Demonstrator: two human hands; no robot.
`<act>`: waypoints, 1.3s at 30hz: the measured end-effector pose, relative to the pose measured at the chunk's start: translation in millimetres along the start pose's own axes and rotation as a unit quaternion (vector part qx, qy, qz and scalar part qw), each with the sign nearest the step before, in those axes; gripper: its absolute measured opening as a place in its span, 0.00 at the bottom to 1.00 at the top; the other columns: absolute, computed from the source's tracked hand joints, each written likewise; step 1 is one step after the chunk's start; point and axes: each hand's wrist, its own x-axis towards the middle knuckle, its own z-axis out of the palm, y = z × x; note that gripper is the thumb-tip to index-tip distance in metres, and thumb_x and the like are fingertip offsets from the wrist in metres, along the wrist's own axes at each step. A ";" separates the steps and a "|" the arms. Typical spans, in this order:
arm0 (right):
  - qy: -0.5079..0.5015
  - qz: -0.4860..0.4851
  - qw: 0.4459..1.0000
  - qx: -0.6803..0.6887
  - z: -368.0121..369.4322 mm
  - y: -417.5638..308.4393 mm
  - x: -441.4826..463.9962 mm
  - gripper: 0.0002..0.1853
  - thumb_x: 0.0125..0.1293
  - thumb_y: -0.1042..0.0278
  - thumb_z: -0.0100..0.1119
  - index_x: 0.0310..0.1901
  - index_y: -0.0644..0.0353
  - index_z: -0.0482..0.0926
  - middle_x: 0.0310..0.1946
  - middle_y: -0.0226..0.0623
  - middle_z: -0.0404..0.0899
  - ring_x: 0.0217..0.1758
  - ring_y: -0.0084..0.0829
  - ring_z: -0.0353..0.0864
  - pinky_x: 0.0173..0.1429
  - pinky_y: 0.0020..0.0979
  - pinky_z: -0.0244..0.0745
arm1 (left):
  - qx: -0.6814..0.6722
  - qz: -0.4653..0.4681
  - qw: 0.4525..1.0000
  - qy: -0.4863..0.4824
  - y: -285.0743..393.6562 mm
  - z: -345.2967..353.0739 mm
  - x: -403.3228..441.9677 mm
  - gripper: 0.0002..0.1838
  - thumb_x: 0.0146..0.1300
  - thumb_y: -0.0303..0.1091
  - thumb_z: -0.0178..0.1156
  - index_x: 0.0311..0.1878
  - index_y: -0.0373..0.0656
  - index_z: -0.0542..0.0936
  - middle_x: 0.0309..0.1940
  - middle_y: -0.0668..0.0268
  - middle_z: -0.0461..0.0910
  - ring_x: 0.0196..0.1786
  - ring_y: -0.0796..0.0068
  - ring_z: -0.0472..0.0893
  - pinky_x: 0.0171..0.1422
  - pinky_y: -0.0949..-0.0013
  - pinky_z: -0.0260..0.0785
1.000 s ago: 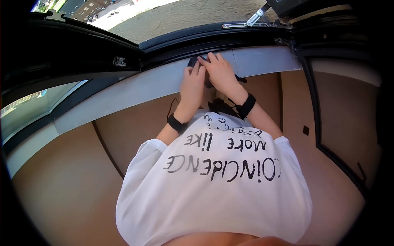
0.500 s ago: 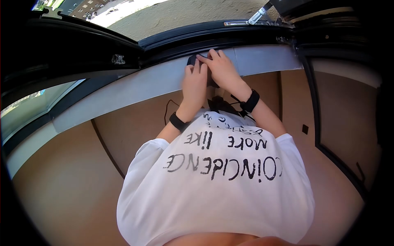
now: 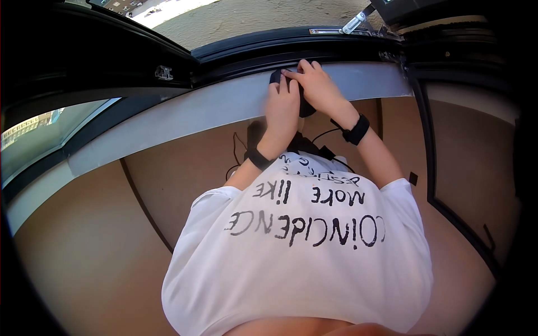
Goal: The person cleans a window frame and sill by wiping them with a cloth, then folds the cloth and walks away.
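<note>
A dark cloth lies bunched on the pale window sill, and part of it hangs over the sill's front edge. My left hand presses on its left part, fingers pointing towards the window frame. Across the top of it lies my right hand, its fingers bent and its fingertips close to those of the left. Both hands are closed on the cloth, which they partly cover. Black bands circle both wrists.
The black window frame runs just beyond the sill. An opened sash with a metal latch piece stands at left. A metal hinge arm is at upper right. Thin dark cables hang below the sill.
Both hands and the dark cloth have shifted a short way to the right along the sill. The view has tilted slightly, and the grip looks the same.
</note>
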 end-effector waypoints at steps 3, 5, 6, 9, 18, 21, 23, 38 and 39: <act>-0.013 0.032 0.999 -0.001 -5.5 7.0 -6.5 0.26 0.58 0.76 0.56 0.59 0.46 0.77 0.45 0.37 0.71 0.48 0.40 0.71 0.51 0.36 0.75 | 0.003 0.002 1.000 -0.026 14.4 6.8 5.7 0.17 0.48 0.24 0.61 0.45 0.39 0.74 0.54 0.56 0.76 0.44 0.64 0.73 0.41 0.74 0.75; -0.009 0.019 1.000 -0.004 -7.0 5.7 -6.9 0.25 0.58 0.76 0.55 0.59 0.47 0.77 0.45 0.37 0.71 0.49 0.40 0.71 0.50 0.36 0.75 | 0.009 0.002 1.000 -0.012 11.9 9.6 3.0 0.17 0.49 0.23 0.61 0.44 0.38 0.74 0.55 0.55 0.75 0.44 0.63 0.73 0.44 0.73 0.74; -0.005 0.003 1.000 0.011 -5.0 2.3 -2.7 0.25 0.58 0.77 0.55 0.59 0.47 0.77 0.44 0.37 0.71 0.49 0.40 0.71 0.50 0.36 0.75 | 0.010 -0.006 1.000 -0.018 5.6 4.2 0.0 0.17 0.49 0.23 0.61 0.44 0.38 0.74 0.55 0.55 0.75 0.44 0.63 0.73 0.45 0.73 0.74; -0.001 -0.027 0.999 0.045 2.4 -14.3 9.5 0.25 0.59 0.78 0.52 0.58 0.48 0.78 0.44 0.37 0.72 0.47 0.40 0.71 0.52 0.36 0.74 | 0.009 -0.013 1.000 -0.020 -11.9 -12.1 -8.0 0.18 0.48 0.22 0.62 0.45 0.38 0.74 0.56 0.55 0.74 0.44 0.62 0.72 0.46 0.72 0.74; 0.018 0.071 0.995 0.062 -9.8 32.2 -28.3 0.26 0.59 0.80 0.53 0.58 0.47 0.78 0.43 0.39 0.71 0.47 0.43 0.70 0.52 0.37 0.73 | -0.026 0.026 0.999 -0.018 39.1 31.5 10.1 0.22 0.49 0.22 0.60 0.51 0.37 0.72 0.56 0.58 0.71 0.47 0.56 0.73 0.42 0.63 0.77; 0.015 0.042 0.997 0.056 -9.2 23.3 -18.8 0.26 0.59 0.81 0.52 0.59 0.48 0.78 0.43 0.39 0.71 0.47 0.42 0.71 0.52 0.36 0.73 | -0.051 0.011 0.998 -0.030 24.4 22.2 8.0 0.22 0.48 0.22 0.61 0.50 0.36 0.72 0.56 0.58 0.71 0.48 0.56 0.72 0.43 0.64 0.77; -0.005 0.039 0.997 0.062 -8.1 11.6 -10.8 0.27 0.58 0.82 0.52 0.59 0.49 0.78 0.43 0.39 0.71 0.48 0.42 0.70 0.53 0.36 0.72 | -0.044 0.029 0.997 -0.058 10.4 5.9 6.5 0.22 0.47 0.23 0.61 0.49 0.36 0.73 0.56 0.53 0.73 0.47 0.59 0.73 0.39 0.70 0.77; -0.005 0.020 0.998 0.060 -2.4 12.5 -8.5 0.23 0.61 0.75 0.55 0.58 0.46 0.78 0.43 0.39 0.71 0.48 0.40 0.71 0.53 0.35 0.71 | -0.009 0.041 0.998 -0.041 8.0 9.5 3.3 0.23 0.45 0.26 0.64 0.49 0.36 0.76 0.52 0.47 0.78 0.42 0.61 0.75 0.36 0.71 0.76; -0.004 0.019 0.997 0.069 -3.0 16.0 -9.7 0.23 0.61 0.75 0.55 0.58 0.46 0.78 0.43 0.39 0.71 0.47 0.40 0.71 0.53 0.35 0.72 | 0.006 0.038 0.998 -0.043 12.9 10.7 4.2 0.22 0.46 0.26 0.63 0.49 0.36 0.76 0.51 0.47 0.78 0.42 0.61 0.75 0.35 0.71 0.76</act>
